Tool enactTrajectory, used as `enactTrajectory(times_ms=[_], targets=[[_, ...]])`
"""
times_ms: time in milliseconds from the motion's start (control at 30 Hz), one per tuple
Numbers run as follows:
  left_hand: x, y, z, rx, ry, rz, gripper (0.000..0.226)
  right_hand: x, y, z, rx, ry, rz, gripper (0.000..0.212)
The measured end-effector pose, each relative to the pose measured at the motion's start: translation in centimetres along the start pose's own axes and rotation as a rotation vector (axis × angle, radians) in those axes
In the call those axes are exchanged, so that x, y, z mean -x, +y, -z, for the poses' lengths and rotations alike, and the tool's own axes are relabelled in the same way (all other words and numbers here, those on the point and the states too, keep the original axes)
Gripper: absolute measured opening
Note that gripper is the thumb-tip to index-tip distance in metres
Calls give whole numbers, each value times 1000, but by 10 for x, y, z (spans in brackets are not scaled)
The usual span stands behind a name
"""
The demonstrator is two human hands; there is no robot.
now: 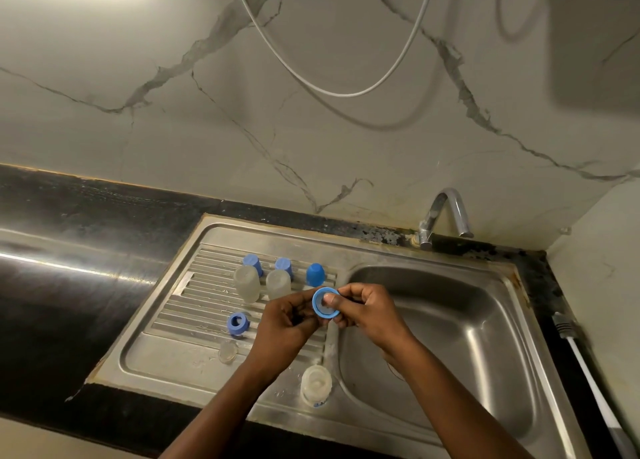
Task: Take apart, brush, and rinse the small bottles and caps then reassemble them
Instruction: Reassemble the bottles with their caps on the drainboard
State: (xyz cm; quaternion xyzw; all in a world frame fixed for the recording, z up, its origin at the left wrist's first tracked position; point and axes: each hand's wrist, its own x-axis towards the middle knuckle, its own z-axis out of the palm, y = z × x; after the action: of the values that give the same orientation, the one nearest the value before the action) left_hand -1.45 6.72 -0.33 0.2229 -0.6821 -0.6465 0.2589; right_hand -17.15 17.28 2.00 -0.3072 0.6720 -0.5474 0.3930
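Got both hands on a blue cap ring [325,303] over the drainboard [166,351]: left hand [289,323] grip closed round its side, right hand [363,311] thumb pressed inside it. Two clear bottles [246,283] stand behind, another blue ring [238,324] sits left, one bottle [316,384] nearer me.

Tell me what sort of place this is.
Likely a home kitchen counter: a stainless sink with ribbed drainboard, a tap at a marble-look wall, dark stone worktop.
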Motion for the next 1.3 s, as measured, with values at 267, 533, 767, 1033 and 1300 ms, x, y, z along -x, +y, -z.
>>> enactTrajectory(times_ms=[267,533,767,1033,1300], targets=[[-3,-1,0,-43,24,-150,31,8,-1,3,-121,-40,-13,17],[12,-24,13,-44,213,-26,14,5,-33,27,-56,78,158,26],[-10,5,9,-57,62,-148,36,-1,-38,15,290,29,169,22],[-16,11,6,-110,40,-242,25,0,-41,13,201,37,171,24],[-15,11,-7,-77,21,-302,21,3,-37,7,126,97,123,31]])
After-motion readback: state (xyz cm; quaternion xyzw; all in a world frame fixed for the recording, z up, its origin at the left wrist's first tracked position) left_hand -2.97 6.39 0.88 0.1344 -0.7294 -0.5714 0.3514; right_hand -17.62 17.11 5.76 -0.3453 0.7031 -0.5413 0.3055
